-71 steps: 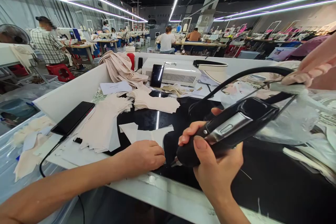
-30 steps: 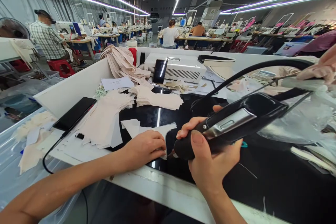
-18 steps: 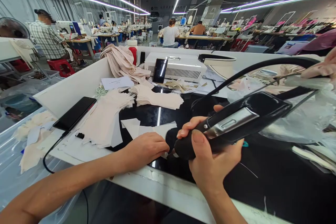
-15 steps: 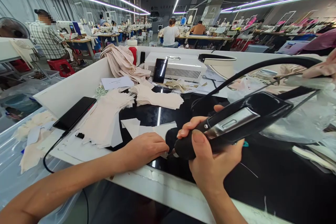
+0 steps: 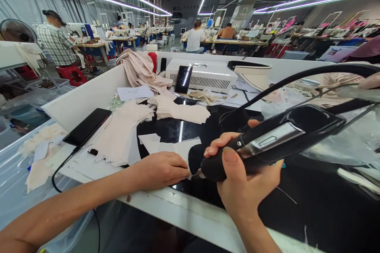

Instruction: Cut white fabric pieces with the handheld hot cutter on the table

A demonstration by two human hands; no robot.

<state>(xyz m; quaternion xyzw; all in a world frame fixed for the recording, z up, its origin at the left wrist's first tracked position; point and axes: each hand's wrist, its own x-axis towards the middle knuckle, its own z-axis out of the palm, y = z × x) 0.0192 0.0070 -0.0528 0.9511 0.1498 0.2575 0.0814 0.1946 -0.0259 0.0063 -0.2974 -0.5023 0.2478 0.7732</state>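
A phone [image 5: 87,126] lay far left beside stacked beige cloth pieces [image 5: 118,136]. The left hand [image 5: 162,170] pressed flat, fingers together, on a pale cloth piece [image 5: 176,148] near the black table's [image 5: 297,205] front edge. The right hand [image 5: 243,184] was clamped around a black corded tool [image 5: 267,144], whose tip met the cloth's edge just beside the left fingers.
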